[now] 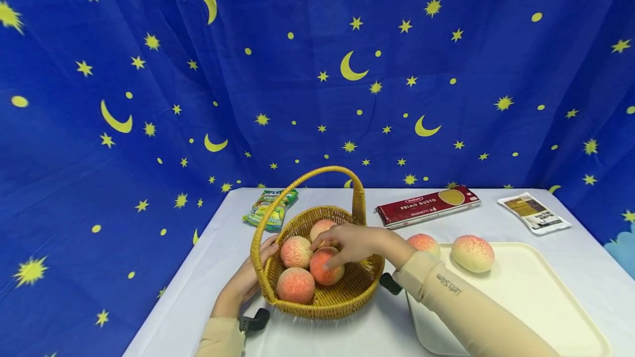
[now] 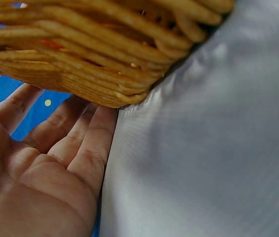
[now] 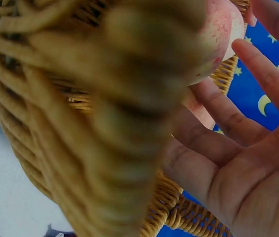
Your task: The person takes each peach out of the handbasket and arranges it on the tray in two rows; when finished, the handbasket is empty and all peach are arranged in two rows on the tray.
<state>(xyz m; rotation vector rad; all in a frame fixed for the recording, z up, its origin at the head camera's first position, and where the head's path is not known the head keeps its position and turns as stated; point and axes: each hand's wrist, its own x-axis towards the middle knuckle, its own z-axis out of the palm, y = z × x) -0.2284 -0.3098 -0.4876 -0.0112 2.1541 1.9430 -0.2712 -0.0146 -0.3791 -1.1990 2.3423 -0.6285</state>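
Note:
A brown wicker basket with a tall arched handle stands on the table and holds several pink-and-yellow peaches. My left hand is at its left side; in the left wrist view the fingers reach out straight to the woven wall. Over the basket, my right hand has its fingers and thumb spread loosely about a redder peach. Beside that one lie a paler peach and a front peach. In the right wrist view the fingers are extended near a peach, partly hidden by wicker.
On the right is a cream tray, with a peach on it and another peach by its left corner, partly behind my sleeve. Further back lie a green snack bag, a red spaghetti pack and a white pouch.

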